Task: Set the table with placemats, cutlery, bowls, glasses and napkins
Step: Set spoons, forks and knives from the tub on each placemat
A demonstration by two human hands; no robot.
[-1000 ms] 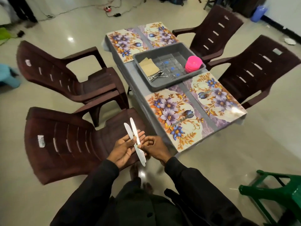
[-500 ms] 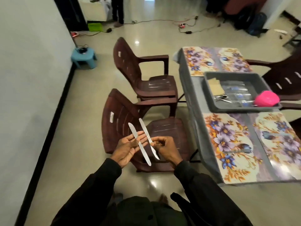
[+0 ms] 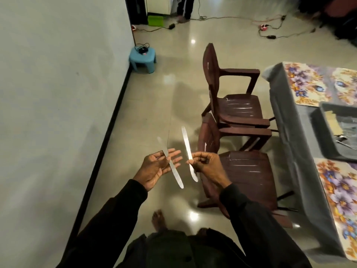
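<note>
A near brown chair (image 3: 249,171) and a far brown chair (image 3: 240,107) stand side by side along the long edge of the table (image 3: 286,136), a blue stool (image 3: 143,59) sits just beside the wall (image 3: 58,84), and cables (image 3: 222,17) trail past a green box (image 3: 155,20)

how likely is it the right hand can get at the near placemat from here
Probably not without a step closer: a brown chair stands between the right hand, which pinches a knife, and the near placemat.
</note>
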